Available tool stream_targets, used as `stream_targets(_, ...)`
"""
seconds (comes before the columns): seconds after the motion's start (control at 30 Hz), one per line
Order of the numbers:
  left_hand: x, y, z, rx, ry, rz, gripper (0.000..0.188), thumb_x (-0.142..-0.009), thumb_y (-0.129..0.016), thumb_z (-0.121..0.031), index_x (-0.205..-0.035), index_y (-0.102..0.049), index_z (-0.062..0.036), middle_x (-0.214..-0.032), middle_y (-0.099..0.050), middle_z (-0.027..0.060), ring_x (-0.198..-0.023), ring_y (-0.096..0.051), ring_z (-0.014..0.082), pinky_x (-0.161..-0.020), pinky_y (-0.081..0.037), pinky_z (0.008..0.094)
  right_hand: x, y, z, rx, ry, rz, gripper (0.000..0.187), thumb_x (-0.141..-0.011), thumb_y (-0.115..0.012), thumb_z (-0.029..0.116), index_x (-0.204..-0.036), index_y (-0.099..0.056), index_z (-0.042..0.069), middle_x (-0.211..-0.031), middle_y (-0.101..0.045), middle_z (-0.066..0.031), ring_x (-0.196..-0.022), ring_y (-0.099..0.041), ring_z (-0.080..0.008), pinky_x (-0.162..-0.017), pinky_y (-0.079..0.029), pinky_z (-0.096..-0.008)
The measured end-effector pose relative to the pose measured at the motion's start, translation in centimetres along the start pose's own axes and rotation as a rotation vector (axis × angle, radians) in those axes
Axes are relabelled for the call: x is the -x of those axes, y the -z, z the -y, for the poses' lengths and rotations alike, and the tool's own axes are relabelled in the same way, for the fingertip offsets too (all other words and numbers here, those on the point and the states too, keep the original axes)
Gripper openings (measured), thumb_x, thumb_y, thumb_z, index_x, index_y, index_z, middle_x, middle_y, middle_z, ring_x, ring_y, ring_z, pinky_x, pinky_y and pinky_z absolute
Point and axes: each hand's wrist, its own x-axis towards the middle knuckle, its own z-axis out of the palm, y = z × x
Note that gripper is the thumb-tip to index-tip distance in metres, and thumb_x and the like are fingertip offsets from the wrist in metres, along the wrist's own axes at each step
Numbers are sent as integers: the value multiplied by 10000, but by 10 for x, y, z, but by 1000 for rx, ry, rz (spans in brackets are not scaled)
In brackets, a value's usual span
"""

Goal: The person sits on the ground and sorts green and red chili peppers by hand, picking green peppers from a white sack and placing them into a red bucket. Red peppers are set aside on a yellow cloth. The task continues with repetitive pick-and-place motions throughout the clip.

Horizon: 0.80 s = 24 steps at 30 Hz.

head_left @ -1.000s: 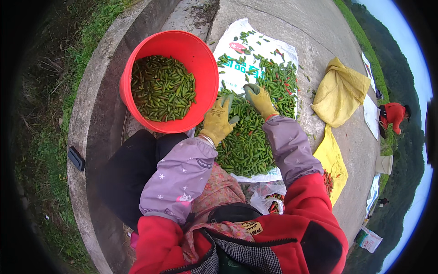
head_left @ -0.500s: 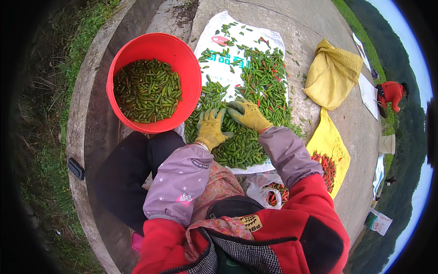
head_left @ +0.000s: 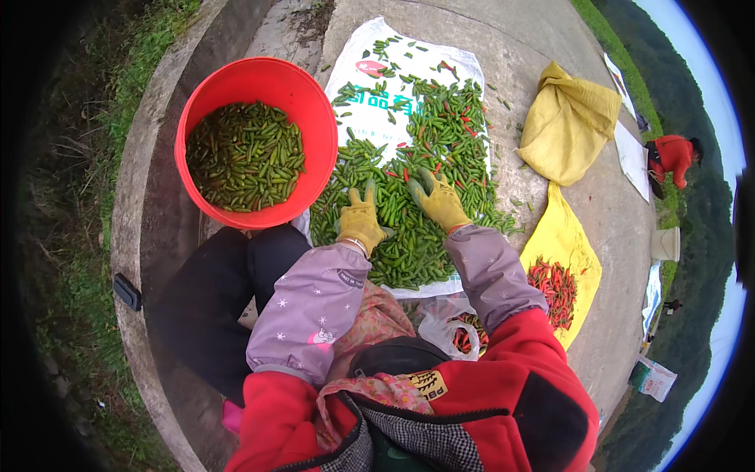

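Observation:
A heap of green chilli peppers (head_left: 401, 236), with a few red ones among them, is spread over a white woven sack (head_left: 370, 39) on the ground. Both my hands wear yellow gloves with green fingers. At the heap's left side, my left hand (head_left: 362, 222) rests on the peppers, fingers apart. My right hand (head_left: 440, 203) lies on the heap's right part, its fingers spread and touching peppers. Nothing shows gripped in either hand. To the left, a red bucket (head_left: 316, 149) holds many green chillies.
Red chillies (head_left: 552, 293) lie on a yellow sheet (head_left: 578, 252) at right, below a yellow sack (head_left: 570, 126). A clear plastic bag (head_left: 440, 324) with red chillies is by my lap. A concrete kerb (head_left: 135, 197) runs along the left. Another person (head_left: 673, 161) bends at far right.
My hands have moved apart. The fingers, close together over the heap before, are now spread, and more peppers show between them. The whole view has shifted slightly.

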Motion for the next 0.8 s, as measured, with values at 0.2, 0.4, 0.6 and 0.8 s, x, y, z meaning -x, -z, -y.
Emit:
stream_targets(0.2,-4,-12,-1,334,-71,12,1267,-525,-907,-328,-1509,-128,-155,-1415,-264,307,-1199,-482,464,-968,-462,443,23,-17,14,-272,-33,-64,593,-866,-604,422,-1364,-444,141,-1323,-472,-229,-1164,-471,-411,-982,-417,-452)
stream_targets(0.4,-18,-42,-7,590,-88,-26,1185,-497,-911,-260,-1476,-245,-201,-1385,-344,230,-1246,-424,405,-1040,-407,434,21,-46,22,-705,-235,-115,495,-889,-656,286,-1273,-513,9,-1188,-592,-126,-1069,-559,-229,-901,-459,-322)
stream_targets(0.6,-16,-59,-8,892,-95,-62,1094,-473,-923,-285,-1407,-366,-169,-1336,-428,169,-1259,-402,347,-1069,-374,414,31,-32,27,-1373,-454,-64,490,-891,-672,197,-1299,-509,-20,-1163,-635,-89,-1007,-613,-139,-826,-500,-262)
stream_targets(0.8,4,-19,-3,973,-254,-330,1019,-517,-882,-210,-1388,-360,-118,-1315,-414,171,-1213,-434,328,-1047,-393,399,27,10,85,-1389,-302,5,393,-909,-650,224,-1205,-571,-23,-1084,-652,-65,-933,-626,-123,-786,-525,-262)
